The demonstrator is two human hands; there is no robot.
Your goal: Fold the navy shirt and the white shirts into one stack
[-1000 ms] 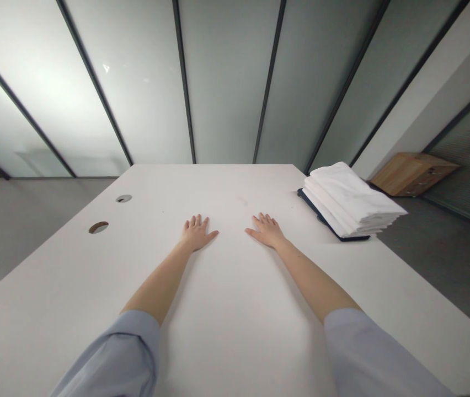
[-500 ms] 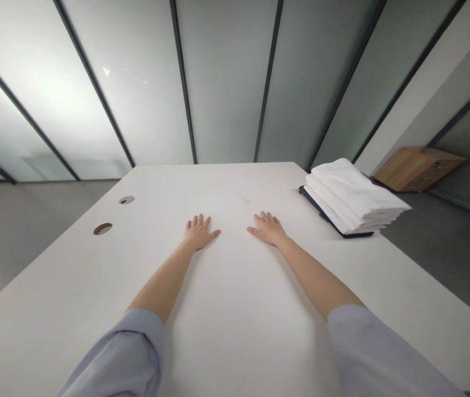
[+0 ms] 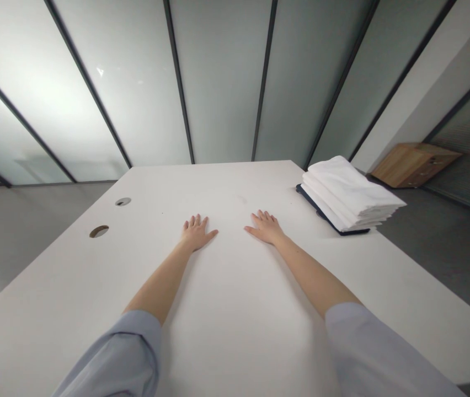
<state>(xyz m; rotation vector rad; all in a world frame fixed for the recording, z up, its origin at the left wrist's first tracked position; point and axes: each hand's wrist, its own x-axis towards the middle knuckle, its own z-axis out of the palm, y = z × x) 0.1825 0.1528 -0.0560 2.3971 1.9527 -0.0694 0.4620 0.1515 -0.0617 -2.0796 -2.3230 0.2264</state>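
My left hand (image 3: 196,234) lies flat, palm down, on the white table (image 3: 235,309), fingers spread and holding nothing. My right hand (image 3: 265,227) rests the same way a short distance to its right, open and empty. Both arms stretch forward with light blue sleeves pushed up near the elbows. A stack of folded white towels (image 3: 348,192) sits on a dark tray (image 3: 320,213) at the table's right side, well apart from my right hand.
Two round cable holes (image 3: 99,231) (image 3: 123,202) are cut into the table near its left edge. Frosted glass panels with dark frames stand behind the table. A wooden cabinet (image 3: 415,163) sits on the grey floor at the far right.
Only the view shifted slightly; both hands stay flat in the same spots on the table.
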